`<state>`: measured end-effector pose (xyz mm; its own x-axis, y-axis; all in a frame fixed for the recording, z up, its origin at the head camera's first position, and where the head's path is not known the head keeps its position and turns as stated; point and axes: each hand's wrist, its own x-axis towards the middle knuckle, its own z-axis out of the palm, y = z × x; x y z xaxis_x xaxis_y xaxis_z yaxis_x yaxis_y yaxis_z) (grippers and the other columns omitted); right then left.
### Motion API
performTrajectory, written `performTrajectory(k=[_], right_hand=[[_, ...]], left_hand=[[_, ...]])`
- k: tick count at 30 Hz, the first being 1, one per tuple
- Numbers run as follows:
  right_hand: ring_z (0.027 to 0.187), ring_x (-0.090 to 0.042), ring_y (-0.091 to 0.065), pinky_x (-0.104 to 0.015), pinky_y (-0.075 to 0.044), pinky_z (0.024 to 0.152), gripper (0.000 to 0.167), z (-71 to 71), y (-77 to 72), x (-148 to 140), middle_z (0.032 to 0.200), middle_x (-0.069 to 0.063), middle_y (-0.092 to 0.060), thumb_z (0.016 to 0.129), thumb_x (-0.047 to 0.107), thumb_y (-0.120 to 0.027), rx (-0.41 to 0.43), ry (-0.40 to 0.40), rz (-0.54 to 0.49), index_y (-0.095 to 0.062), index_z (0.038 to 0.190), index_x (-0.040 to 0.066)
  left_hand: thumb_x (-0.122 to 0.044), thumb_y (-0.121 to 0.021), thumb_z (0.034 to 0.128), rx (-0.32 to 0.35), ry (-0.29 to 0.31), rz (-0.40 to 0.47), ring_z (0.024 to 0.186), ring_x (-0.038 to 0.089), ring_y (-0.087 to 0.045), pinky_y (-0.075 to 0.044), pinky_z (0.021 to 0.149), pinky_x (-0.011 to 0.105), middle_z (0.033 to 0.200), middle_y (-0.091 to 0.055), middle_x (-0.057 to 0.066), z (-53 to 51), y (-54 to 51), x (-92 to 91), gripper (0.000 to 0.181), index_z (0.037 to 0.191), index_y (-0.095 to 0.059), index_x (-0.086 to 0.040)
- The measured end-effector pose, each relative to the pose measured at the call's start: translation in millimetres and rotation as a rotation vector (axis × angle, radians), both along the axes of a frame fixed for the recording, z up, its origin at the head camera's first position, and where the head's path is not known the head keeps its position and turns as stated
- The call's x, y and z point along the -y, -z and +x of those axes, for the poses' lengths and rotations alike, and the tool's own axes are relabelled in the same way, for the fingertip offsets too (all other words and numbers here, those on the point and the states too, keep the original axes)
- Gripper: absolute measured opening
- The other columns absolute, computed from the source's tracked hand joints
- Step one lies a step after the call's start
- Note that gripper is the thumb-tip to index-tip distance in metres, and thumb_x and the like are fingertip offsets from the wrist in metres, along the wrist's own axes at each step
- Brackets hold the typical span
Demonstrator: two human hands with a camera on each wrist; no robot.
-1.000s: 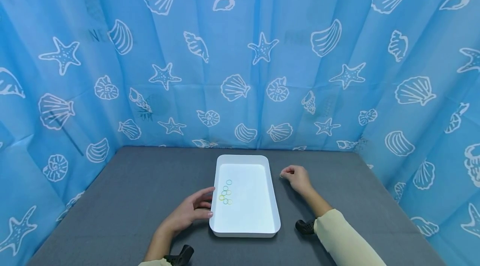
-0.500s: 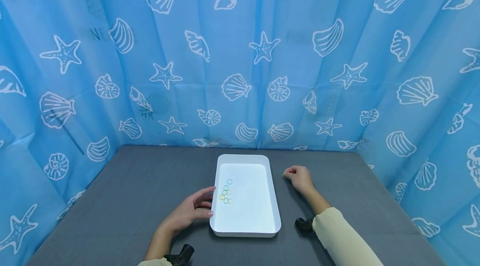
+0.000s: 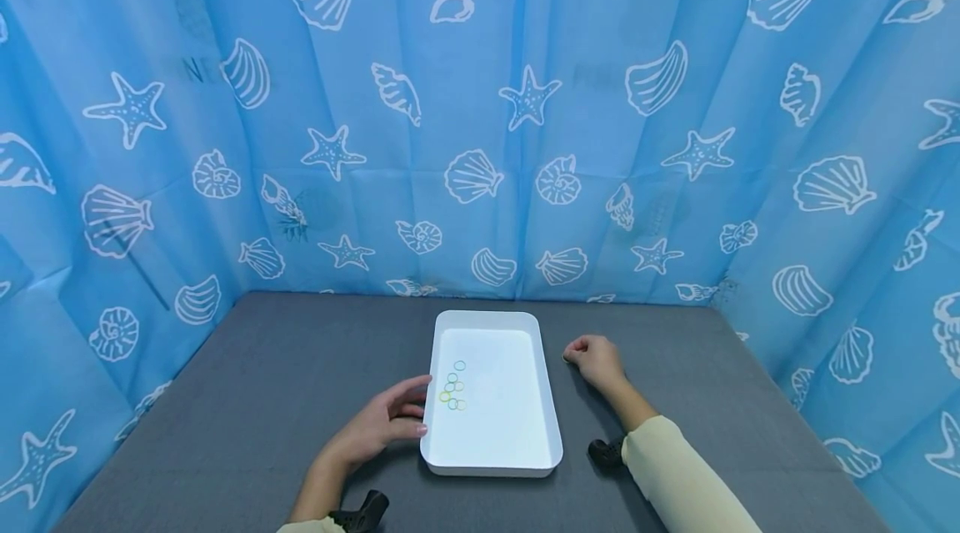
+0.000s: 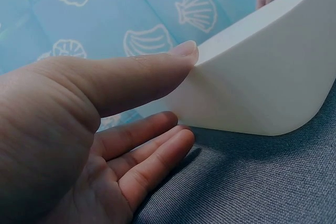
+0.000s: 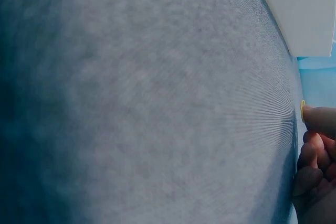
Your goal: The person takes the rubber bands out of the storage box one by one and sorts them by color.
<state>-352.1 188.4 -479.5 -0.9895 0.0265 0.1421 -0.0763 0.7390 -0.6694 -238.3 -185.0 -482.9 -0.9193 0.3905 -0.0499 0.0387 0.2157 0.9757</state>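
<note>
In the right wrist view, the right hand has its fingers curled in, the tips drawn together on a thin yellow ring. The ring is close to the worktop; whether it touches I cannot tell. The white tray stands apart from it. So slight a hold could probably let the ring slip or flick away if the fingertips loosen or press unevenly.

In the left wrist view, the left hand is spread and grips nothing: the thumb reaches the tray's rim, the other fingers stretch beneath it near the outer wall. With such light steadying, a knock could slide the tray and scatter what it carries.

In the head view, the tray stands mid-worktop, its far side near the worktop's far edge. The yellow ring is outside the tray's right edge, towards its far right corner. Loose rings lie inside along the left edge. Compared with half a second ago, they, the tray and the left hand look unchanged; the right fingertips sit slightly nearer the worktop's near edge.
</note>
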Motion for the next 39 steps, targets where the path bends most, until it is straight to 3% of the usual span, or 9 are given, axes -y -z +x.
performTrajectory(k=[8,18,33,39], right_hand=[[0.074,-0.020,-0.057,-0.037,-0.045,0.067,0.009,-0.9,-1.5,0.1,0.081,-0.005,-0.067,0.089,0.010,-0.069,-0.021,0.005,-0.031,-0.072,0.086,0.003],[0.074,-0.021,-0.055,-0.034,-0.043,0.064,0.008,-2.3,-17.4,3.5,0.083,-0.006,-0.065,0.089,0.008,-0.069,-0.088,-0.023,-0.094,-0.072,0.091,0.000],[0.077,-0.022,-0.055,-0.032,-0.044,0.064,0.011,6.2,-46.0,40.2,0.088,-0.008,-0.064,0.092,0.011,-0.066,-0.011,-0.071,-0.256,-0.071,0.095,0.002],[0.078,-0.023,-0.054,-0.031,-0.044,0.065,0.010,9.5,-55.7,64.7,0.090,-0.008,-0.064,0.091,0.011,-0.068,0.078,-0.101,-0.336,-0.071,0.095,0.003]], left_hand=[[-0.021,-0.070,0.0905,-0.004,0.008,0.011,0.114,0.028,-0.053,-0.046,0.091,0.042,0.140,-0.047,0.019,-0.4,1.0,-0.1,0.069,0.150,-0.037,-0.010],[-0.022,-0.072,0.0897,0.004,0.003,0.005,0.114,0.028,-0.053,-0.045,0.092,0.042,0.140,-0.047,0.017,-2.4,4.5,1.8,0.070,0.150,-0.038,-0.011],[-0.020,-0.071,0.0904,-0.002,0.019,0.020,0.114,0.029,-0.053,-0.046,0.090,0.041,0.140,-0.047,0.019,0.7,-1.2,-0.9,0.069,0.149,-0.037,-0.008],[-0.018,-0.070,0.0909,0.001,0.017,0.035,0.114,0.030,-0.053,-0.046,0.091,0.040,0.141,-0.046,0.019,2.9,-1.9,0.0,0.069,0.150,-0.036,-0.008]])
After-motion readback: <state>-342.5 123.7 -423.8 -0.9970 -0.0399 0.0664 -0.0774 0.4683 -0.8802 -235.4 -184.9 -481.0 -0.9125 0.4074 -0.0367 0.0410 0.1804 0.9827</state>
